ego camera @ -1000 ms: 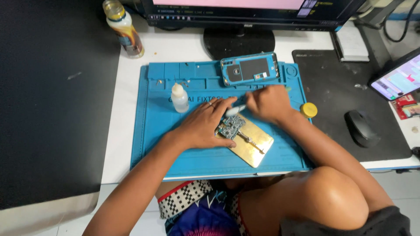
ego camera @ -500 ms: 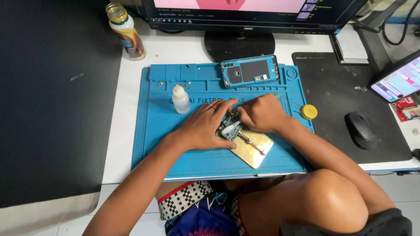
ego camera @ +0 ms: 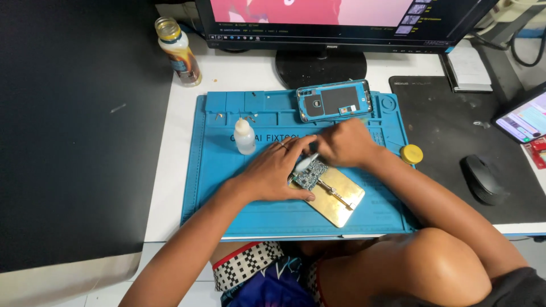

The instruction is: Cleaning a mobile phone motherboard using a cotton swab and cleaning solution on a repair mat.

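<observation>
Monitor (ego camera: 341,23), mouse (ego camera: 482,179), glass bottle (ego camera: 178,51), yellow cap (ego camera: 411,154).

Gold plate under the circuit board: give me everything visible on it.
The gold plate is a flat, rounded-corner rectangle that looks like brass-coloured metal. It lies turned at an angle on the blue work mat, near the mat's front edge. A small circuit board sits on its upper left end, with a slim silver bar running across the plate behind it. The left hand rests at the board's edge; the right hand holds a tool tip to the board.
</observation>
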